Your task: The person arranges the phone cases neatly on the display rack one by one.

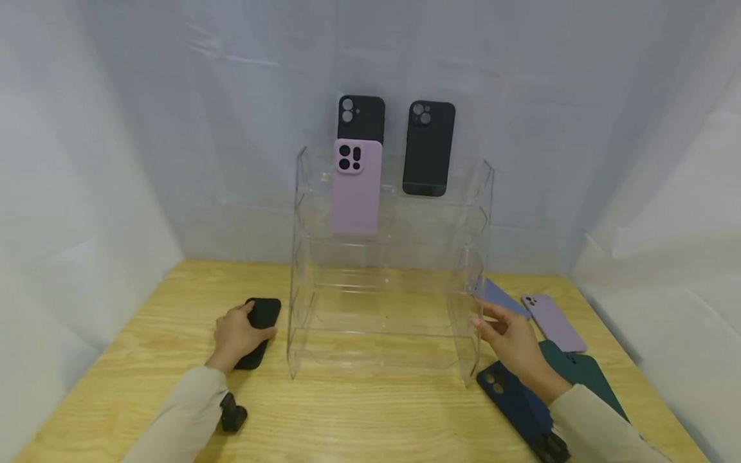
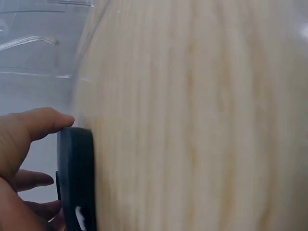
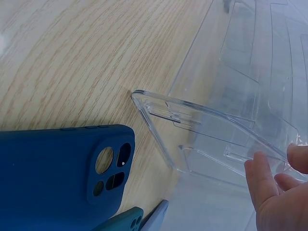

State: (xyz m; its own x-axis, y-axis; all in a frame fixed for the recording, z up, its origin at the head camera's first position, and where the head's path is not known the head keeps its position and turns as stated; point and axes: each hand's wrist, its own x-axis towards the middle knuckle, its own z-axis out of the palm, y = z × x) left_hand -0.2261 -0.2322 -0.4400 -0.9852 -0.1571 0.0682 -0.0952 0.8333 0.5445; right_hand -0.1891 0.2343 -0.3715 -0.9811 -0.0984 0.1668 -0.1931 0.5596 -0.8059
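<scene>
My left hand [image 1: 240, 337] grips a black phone case [image 1: 265, 321] lying on the table, left of a clear acrylic display rack [image 1: 382, 332]. In the left wrist view the thumb presses one edge of this dark case [image 2: 77, 173], with fingers at its other side. My right hand [image 1: 515, 344] holds the rack's right side panel; in the right wrist view, thumb and fingers lie on either side of the panel's edge [image 3: 207, 109]. On the rack's upper tiers stand a pink phone case [image 1: 356, 202] and two black ones [image 1: 361, 119], [image 1: 429, 148].
Right of the rack lie a navy phone case [image 1: 503, 392], a dark green one [image 1: 585, 370], a light purple one [image 1: 556, 325] and a blue-violet one [image 1: 500, 299]. White cloth [image 1: 231, 128] hangs behind and beside the wooden table [image 1: 359, 424].
</scene>
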